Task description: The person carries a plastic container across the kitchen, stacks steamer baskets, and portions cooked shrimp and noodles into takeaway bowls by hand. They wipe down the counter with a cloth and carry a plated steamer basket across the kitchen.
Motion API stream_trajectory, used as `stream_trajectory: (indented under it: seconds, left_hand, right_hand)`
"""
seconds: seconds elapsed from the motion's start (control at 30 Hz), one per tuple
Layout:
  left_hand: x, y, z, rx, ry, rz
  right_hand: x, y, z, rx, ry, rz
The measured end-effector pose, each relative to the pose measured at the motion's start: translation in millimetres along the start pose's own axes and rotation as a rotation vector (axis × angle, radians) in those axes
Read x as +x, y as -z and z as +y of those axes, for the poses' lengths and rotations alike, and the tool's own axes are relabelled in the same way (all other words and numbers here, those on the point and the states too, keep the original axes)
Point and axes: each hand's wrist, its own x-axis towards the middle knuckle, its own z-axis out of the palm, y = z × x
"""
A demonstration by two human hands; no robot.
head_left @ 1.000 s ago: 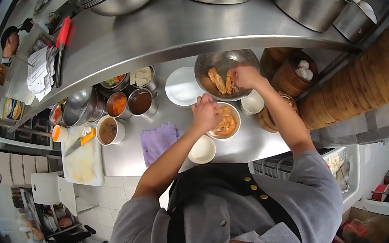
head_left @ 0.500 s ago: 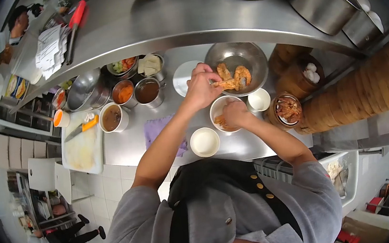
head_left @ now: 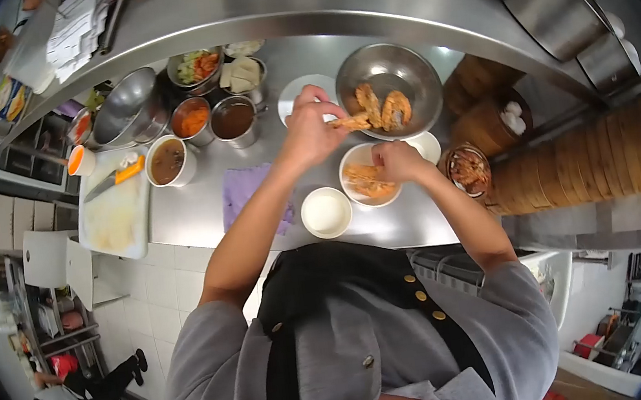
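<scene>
My left hand (head_left: 312, 126) pinches a curled orange-brown food piece (head_left: 350, 122) at the near-left rim of a steel bowl (head_left: 418, 70). More such pieces (head_left: 396, 111) lie inside that bowl. Closer to me, a white round bowl (head_left: 372, 202) holds several orange-brown strips or pieces (head_left: 366, 182). My right hand (head_left: 403, 163) is at its right rim, fingers closed and pointing in; whatever is between them is hidden. A second white bowl (head_left: 327, 213) stands just to the left. Behind my right hand, another white container (head_left: 429, 146) is partly covered. Beyond my left hand lies a white disc or lid (head_left: 299, 94).
Bamboo steamers (head_left: 586, 170) are stacked at the right, one small steamer (head_left: 469, 170) holding reddish-brown food. Left are a purple cloth (head_left: 245, 197), a brown soup tub (head_left: 171, 162), steel ingredient pots (head_left: 235, 121) and a cutting board (head_left: 113, 219) with a knife (head_left: 127, 169). A steel shelf (head_left: 276, 19) overhangs the counter.
The camera view has shifted. My left hand has drawn its piece leftward, toward the steel bowl's edge. My right hand has risen from inside the white bowl to its rim, exposing the contents.
</scene>
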Motion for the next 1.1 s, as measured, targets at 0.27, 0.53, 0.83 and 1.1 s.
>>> stream_trajectory:
  seconds: [0.27, 0.53, 0.83, 1.1]
  left_hand:
    - [-24, -26, -13, -0.085, 0.014, -0.225]
    - [-22, -39, -9, 0.025, 0.005, -0.169]
    - [-15, 1, -16, 0.039, 0.027, -0.038]
    - [-22, 2, -18, -0.052, 0.144, -0.106]
  right_hand:
    - [-39, 32, 31, 0.434, -0.092, 0.399]
    - [-35, -6, 3, 0.169, -0.064, 0.280]
    - [-9, -37, -30, -0.171, -0.047, 0.263]
    - [-3, -60, -17, -0.062, 0.142, 0.301]
